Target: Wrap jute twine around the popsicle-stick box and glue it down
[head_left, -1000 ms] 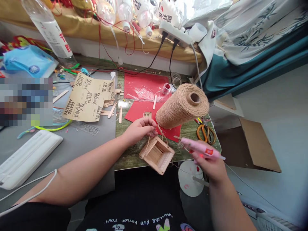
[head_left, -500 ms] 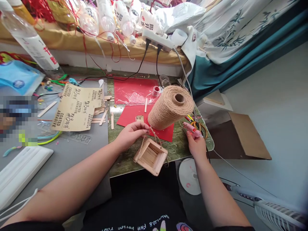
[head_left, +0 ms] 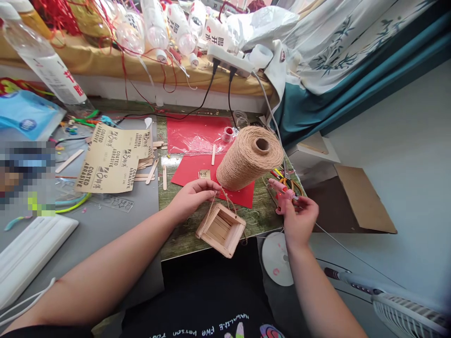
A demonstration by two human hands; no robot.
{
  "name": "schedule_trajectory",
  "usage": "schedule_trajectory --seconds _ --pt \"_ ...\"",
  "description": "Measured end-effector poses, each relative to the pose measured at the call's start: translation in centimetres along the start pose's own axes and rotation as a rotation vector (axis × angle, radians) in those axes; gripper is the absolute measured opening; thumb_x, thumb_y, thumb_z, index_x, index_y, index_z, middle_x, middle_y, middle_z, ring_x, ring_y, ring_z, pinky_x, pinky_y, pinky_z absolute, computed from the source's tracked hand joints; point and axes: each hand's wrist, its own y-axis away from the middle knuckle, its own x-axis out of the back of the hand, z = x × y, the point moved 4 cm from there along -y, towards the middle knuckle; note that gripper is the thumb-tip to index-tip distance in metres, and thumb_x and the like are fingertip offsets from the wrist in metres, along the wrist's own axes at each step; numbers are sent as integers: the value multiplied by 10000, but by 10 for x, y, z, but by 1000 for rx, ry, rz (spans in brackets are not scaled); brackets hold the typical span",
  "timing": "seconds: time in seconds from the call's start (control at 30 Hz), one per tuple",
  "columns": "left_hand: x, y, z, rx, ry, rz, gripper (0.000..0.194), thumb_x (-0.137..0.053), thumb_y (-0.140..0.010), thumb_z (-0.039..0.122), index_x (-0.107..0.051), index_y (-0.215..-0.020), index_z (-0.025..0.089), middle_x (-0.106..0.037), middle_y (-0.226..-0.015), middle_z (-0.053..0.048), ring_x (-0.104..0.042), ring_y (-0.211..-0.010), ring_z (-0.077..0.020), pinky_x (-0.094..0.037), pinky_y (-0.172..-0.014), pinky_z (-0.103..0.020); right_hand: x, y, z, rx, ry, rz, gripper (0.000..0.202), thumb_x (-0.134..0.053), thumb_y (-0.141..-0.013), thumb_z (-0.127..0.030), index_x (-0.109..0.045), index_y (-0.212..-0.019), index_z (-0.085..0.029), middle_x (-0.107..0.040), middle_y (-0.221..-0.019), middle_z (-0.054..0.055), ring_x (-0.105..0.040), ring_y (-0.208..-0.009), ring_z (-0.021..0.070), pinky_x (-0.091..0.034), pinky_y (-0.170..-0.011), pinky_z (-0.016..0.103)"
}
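Observation:
My left hand (head_left: 199, 195) is closed in a pinch on a loop of jute twine (head_left: 225, 193). The twine is attached to a small open box made of wooden craft sticks (head_left: 221, 230), which hangs tilted at the table's front edge with its open side toward me. At the right table edge is a pink hot glue gun (head_left: 283, 195). My right hand (head_left: 302, 213) has its thumb and fingers pinched together at the gun's rear end, where something pale shows; the exact contact is partly hidden. Behind the box stands a large spool of jute twine (head_left: 248, 159).
Red sheets (head_left: 192, 134), loose craft sticks (head_left: 164, 177) and sandpaper (head_left: 112, 157) cover parts of the table. Scissors (head_left: 298, 188) lie beyond the glue gun. A power strip (head_left: 230, 61) sits on the ledge. Right of the table are a cardboard box (head_left: 362, 197) and a fan (head_left: 408, 300).
My right hand has shifted right, from around the glue gun's body to its rear end, exposing the pink handle. My left hand and the stick box are almost unchanged.

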Motion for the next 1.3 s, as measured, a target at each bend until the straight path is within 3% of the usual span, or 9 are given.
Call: schedule_trajectory --seconds 0.07,0.1,0.2,0.3,0.4,0.57,0.77,0.9,1.3 --pt "1 0 0 -1 -8 -3 204 -758 -826 294 -762 -1004 193 -713 -965 -28 -645 -832 -149 -530 -861 -338 12 13 -17 226 17 94 333 -747 -842 -367 -568 -1072 -206 -593 -1065 87 -633 -948 251 -560 -856 462" --pt "1 0 0 -4 -12 -8 204 -759 -826 293 -765 -1004 193 -713 -962 -28 -642 -827 -148 -528 -860 -338 13 20 -29 335 8 60 289 -737 -842 -335 -568 -1044 -216 -586 -1054 85 -634 -963 262 -555 -872 482" --pt "0 0 0 -16 -26 -40 222 -760 -842 299 -774 -1039 197 -724 -1003 -38 -643 -859 -154 -521 -886 -342 -2 36 -71 516 -46 -239 231 -702 -861 -239 -610 -1073 -245 -632 -1030 86 -657 -971 288 -554 -900 527" --pt "0 3 -1 -32 -57 -79 268 -757 -877 328 -776 -1117 212 -740 -1119 -64 -659 -986 -189 -509 -948 -358 -30 42 -112 500 -133 -530 250 -637 -926 -182 -646 -1160 -271 -682 -1091 91 -665 -1057 288 -545 -972 526" --pt "-1 5 1 -60 -83 -111 303 -741 -912 374 -776 -1171 220 -744 -1213 -88 -654 -1148 -245 -481 -1036 -396 -61 46 -134 377 -240 -717 200 -594 -991 -208 -653 -1168 -280 -689 -1187 89 -652 -1152 270 -529 -1035 491" --pt "-1 6 9 -140 -118 -147 335 -644 -990 448 -782 -1188 216 -755 -1237 -107 -652 -1217 -273 -438 -1122 -439 -97 56 -127 27 -369 -863 162 -609 -1016 -341 -604 -1164 -273 -668 -1271 74 -664 -1094 226 -556 -980 418" --pt "-4 7 12 -230 -224 -211 416 -519 -1043 525 -773 -1234 256 -725 -1307 -103 -632 -1250 -270 -421 -1154 -466 -102 53 -124 2 -355 -806 228 -627 -1003 -416 -732 -914 -235 -667 -1084 71 -650 -1058 235 -511 -962 383" --pt "-6 8 13 -239 -298 -226 418 -495 -1057 516 -758 -1259 262 -704 -1336 -96 -596 -1302 -275 -393 -1186 -478 -107 52 -125 -100 -345 -911 271 -711 -940 -461 -759 -807 -229 -686 -990 48 -657 -964 222 -507 -925 363" --pt "-9 12 20 -325 -404 -261 374 -524 -1049 476 -718 -1316 299 -685 -1356 -84 -581 -1322 -271 -395 -1186 -465 -112 54 -121 -234 -431 -982 235 -743 -911 -471 -822 -938 -251 -759 -955 37 -680 -965 238 -501 -934 373"
